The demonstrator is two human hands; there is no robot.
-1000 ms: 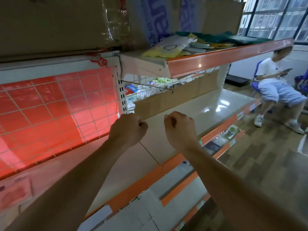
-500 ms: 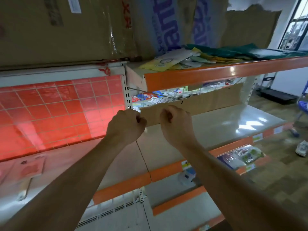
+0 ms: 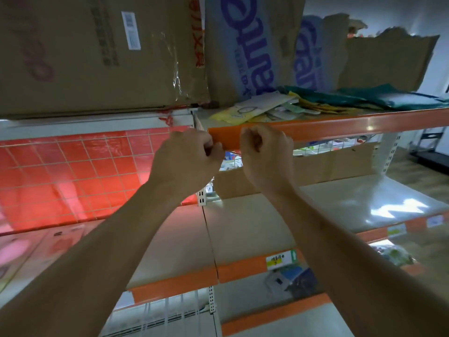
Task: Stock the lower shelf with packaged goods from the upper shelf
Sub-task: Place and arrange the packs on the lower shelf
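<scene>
Flat packaged goods lie in a loose pile on the upper shelf (image 3: 340,126): a yellow-and-white packet (image 3: 239,114) at the left end, green packets (image 3: 359,97) further right. My left hand (image 3: 184,159) and my right hand (image 3: 266,154) are both raised in front of that shelf's orange front edge, just below the yellow packet. Both hands have curled fingers and hold nothing that I can see. The lower shelf (image 3: 315,215) beneath them is a bare beige board with an orange edge.
Tall cardboard boxes (image 3: 97,54) stand on top at the left and behind the packets. A red grid panel (image 3: 73,173) backs the left bay. A cardboard strip (image 3: 315,171) lines the back of the lower shelf. Further shelves with some goods (image 3: 291,278) lie below.
Both fists have risen from the lower shelf's level to the upper shelf's orange edge. The view has tilted upward; the seated person at the right is out of view.
</scene>
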